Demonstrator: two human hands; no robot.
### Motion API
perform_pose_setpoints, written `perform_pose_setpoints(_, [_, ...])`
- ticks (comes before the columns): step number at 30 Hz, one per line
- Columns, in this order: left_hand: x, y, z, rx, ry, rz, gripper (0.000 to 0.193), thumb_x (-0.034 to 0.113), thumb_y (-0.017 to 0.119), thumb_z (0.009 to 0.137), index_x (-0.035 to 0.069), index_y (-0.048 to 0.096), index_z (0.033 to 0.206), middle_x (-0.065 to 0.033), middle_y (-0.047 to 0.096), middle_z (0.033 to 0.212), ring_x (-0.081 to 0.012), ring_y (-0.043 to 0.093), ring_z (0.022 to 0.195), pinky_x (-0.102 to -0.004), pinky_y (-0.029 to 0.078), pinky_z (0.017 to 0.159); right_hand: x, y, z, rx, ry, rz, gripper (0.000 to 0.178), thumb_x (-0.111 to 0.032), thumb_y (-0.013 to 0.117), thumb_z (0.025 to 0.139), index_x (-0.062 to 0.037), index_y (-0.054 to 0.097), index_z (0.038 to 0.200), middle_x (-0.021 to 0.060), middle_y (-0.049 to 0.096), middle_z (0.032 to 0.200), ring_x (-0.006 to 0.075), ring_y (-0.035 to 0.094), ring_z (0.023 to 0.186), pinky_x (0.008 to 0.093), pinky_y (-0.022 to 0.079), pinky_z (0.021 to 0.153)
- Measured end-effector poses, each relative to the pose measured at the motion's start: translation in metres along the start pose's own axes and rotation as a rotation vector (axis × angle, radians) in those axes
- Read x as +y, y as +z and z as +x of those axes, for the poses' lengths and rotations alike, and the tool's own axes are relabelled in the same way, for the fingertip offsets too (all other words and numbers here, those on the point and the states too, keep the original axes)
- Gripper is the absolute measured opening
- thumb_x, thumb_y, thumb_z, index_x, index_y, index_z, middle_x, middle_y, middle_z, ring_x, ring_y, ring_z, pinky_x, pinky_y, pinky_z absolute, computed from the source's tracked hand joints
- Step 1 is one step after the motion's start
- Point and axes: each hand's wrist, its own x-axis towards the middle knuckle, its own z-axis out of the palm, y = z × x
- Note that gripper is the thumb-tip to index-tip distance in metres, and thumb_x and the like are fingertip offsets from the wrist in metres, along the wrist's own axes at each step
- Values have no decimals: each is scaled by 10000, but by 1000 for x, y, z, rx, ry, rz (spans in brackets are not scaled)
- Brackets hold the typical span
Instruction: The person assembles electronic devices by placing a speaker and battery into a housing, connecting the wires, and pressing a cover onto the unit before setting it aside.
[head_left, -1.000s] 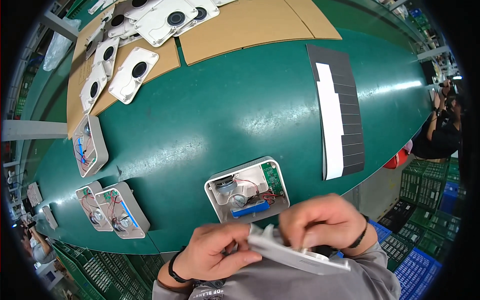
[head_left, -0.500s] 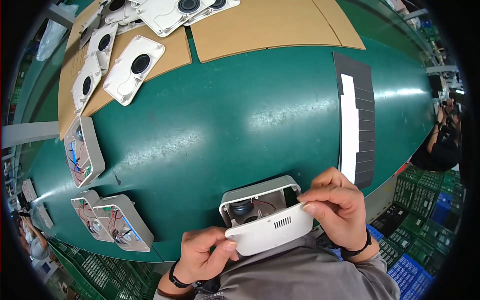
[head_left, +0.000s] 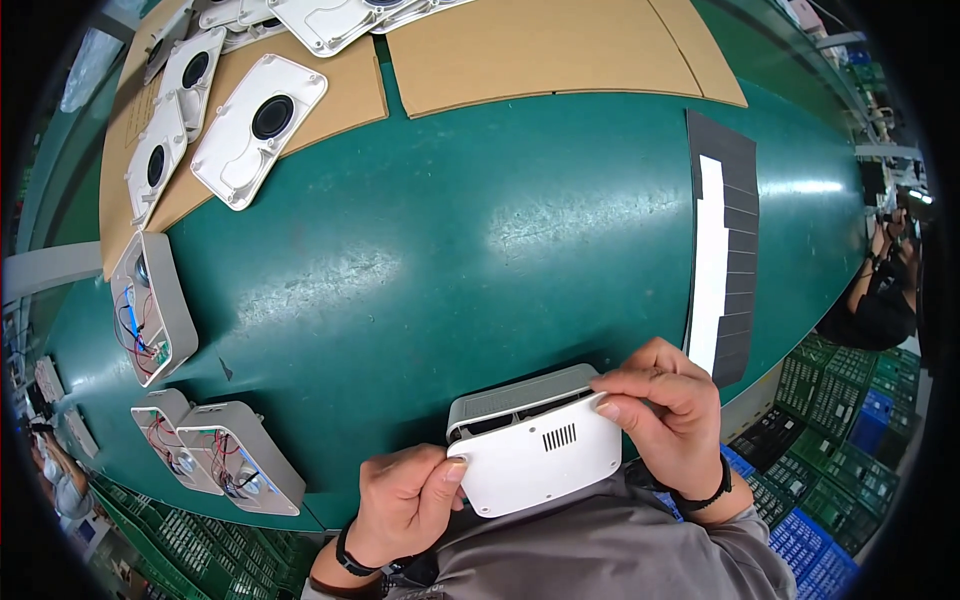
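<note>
A white plastic cover with a slotted vent and screw holes lies against the open side of a grey-white speaker housing at the table's near edge. Between the two, a narrow dark gap shows along the top. My left hand pinches the cover's left end between thumb and fingers. At its upper right corner, my right hand grips the cover in the same way, fingertips close to the housing's edge. The inside of the housing is mostly hidden behind the cover.
Open housings with red wires and blue parts stand at the left, two more nearer me. White panels with black speakers lie on cardboard at the back. A black sheet with white strips lies right. Crates stand beside the table.
The cover has tilted up and closed over the housing's opening, hiding the speaker and wires inside. Both hands still hold its ends.
</note>
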Motion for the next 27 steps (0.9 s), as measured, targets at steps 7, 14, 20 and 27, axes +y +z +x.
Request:
perform_pose_setpoints(7, [-2,-2,4,14,45,195,263,99,693,1005,-30,610,791,-86,627,637,-210,604,517,-325,457,482,7,4,5,44,-105,-158,286,-29,836,852,-3,763,1127,35,611,885,128,556,785,250,445,688])
perform_pose_setpoints(14, [12,13,21,271,369,568,187,133,755,931,38,622,1021,-190,700,1092,-357,697,918,-430,548,726,14,14,9,47,-51,-121,376,-11,797,880,-16,662,1230,59,568,911,144,549,750,258,461,657])
perform_pose_setpoints(20, [13,35,15,-245,620,924,606,532,742,912,61,582,1258,-296,419,1587,-517,401,1468,-736,234,1151,17,16,1,102,-168,-171,326,-40,789,898,7,645,1187,107,617,924,186,616,720,323,510,632])
perform_pose_setpoints(27, [-10,36,6,-220,745,1152,704,668,675,890,102,584,1297,-285,363,1632,-516,367,1497,-809,170,1120,23,6,-23,-269,47,-362,427,-379,631,1037,45,626,1093,217,711,815,390,713,716,474,545,635])
